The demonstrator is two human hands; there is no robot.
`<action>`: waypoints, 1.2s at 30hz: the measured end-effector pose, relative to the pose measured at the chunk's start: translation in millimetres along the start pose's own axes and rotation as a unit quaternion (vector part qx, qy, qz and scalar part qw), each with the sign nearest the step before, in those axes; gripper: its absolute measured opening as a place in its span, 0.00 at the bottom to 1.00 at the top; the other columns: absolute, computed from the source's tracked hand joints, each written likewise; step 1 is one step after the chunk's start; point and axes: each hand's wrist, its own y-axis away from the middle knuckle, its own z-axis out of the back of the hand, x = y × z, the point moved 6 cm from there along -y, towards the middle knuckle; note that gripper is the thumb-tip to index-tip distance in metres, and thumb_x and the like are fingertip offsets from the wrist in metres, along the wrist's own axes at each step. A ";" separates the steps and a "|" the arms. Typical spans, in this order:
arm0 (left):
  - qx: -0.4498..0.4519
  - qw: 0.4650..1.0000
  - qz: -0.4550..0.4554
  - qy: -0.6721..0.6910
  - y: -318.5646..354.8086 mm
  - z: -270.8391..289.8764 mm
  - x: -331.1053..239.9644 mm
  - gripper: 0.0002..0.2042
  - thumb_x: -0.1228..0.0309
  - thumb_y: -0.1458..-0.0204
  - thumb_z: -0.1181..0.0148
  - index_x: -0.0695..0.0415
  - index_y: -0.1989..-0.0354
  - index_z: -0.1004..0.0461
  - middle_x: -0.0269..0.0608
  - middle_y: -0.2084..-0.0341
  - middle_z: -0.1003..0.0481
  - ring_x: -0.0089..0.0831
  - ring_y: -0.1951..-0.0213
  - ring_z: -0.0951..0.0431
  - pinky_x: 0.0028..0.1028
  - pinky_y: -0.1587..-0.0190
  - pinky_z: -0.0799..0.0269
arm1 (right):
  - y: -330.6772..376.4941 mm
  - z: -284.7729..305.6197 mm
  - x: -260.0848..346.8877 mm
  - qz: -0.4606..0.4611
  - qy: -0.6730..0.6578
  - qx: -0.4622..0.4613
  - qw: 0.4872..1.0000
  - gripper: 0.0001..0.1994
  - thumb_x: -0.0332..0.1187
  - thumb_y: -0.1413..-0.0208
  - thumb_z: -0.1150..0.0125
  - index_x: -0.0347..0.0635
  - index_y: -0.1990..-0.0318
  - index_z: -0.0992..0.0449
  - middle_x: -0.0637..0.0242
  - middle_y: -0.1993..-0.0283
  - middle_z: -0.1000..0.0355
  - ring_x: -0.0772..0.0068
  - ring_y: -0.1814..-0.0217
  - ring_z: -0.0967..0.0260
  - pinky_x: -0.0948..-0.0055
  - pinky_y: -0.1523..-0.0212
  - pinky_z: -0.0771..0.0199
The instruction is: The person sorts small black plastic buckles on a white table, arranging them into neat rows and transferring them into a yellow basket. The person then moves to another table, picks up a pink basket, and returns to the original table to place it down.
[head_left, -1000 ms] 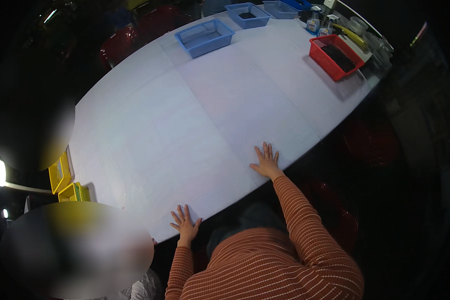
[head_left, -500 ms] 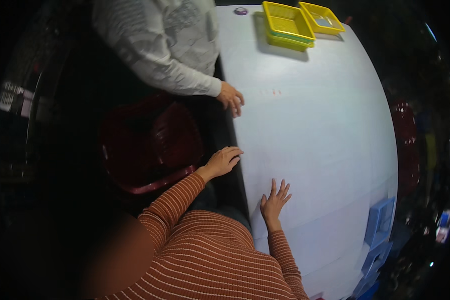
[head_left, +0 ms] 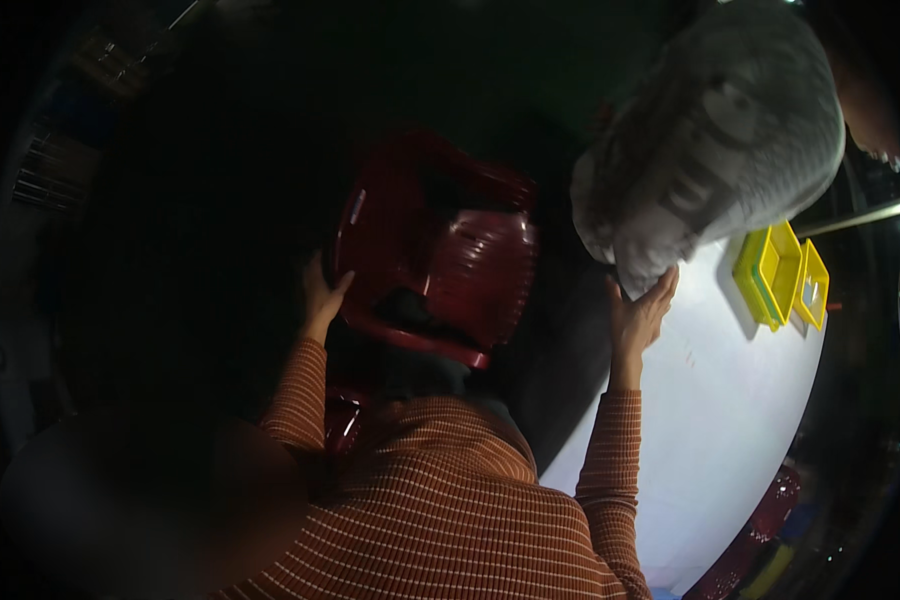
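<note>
My left hand (head_left: 322,298) is raised with its thumb and fingers apart and nothing in it. It is beside the left edge of a dark red plastic chair (head_left: 480,270); whether the thumb touches the chair, I cannot tell. Over the near-left edge of the white table (head_left: 730,390), my right hand (head_left: 642,318) reaches up, fingers spread from the thumb. Its fingertips lie at the lower edge of a co-worker's light grey patterned top (head_left: 720,150), and contact is unclear. No object shows in the right hand.
Yellow trays (head_left: 776,275), stacked with a green one, stand on the table's far part beside another yellow tray (head_left: 814,290). Another red chair (head_left: 775,505) is beyond the table's right edge. Part of a red seat (head_left: 345,420) shows near my left side. The surroundings are dark.
My view has swung left, so the table and trays now lie to the right. Both my hands have lifted from the table area, and the co-worker appears turned and bent over the table.
</note>
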 end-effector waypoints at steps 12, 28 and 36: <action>0.212 0.900 0.128 0.359 -76.2 -44.0 -10.6 0.18 0.81 0.50 0.43 0.65 0.48 0.29 0.42 0.61 0.22 0.26 0.65 0.23 0.26 0.59 0.27 | -31.4 -29.9 1.8 -0.098 0.049 -0.074 0.991 0.39 0.38 0.55 0.31 0.38 0.37 0.46 0.48 0.42 0.44 0.46 0.37 0.46 0.55 0.40 0.42; 0.214 0.904 0.144 0.342 -80.1 -9.3 -62.7 0.21 0.80 0.49 0.48 0.67 0.44 0.33 0.52 0.55 0.25 0.38 0.57 0.23 0.33 0.50 0.28 | -15.8 6.4 36.0 -0.033 -0.024 -0.012 0.999 0.38 0.29 0.59 0.29 0.41 0.39 0.44 0.47 0.47 0.41 0.44 0.43 0.41 0.56 0.43 0.39; 0.299 0.910 0.089 0.273 -109.6 -38.6 -0.1 0.22 0.73 0.45 0.48 0.60 0.40 0.36 0.49 0.49 0.28 0.37 0.47 0.27 0.34 0.43 0.34 | -11.8 -33.7 14.4 -0.091 0.001 -0.067 0.994 0.36 0.26 0.55 0.33 0.43 0.37 0.44 0.50 0.39 0.43 0.43 0.36 0.45 0.56 0.41 0.39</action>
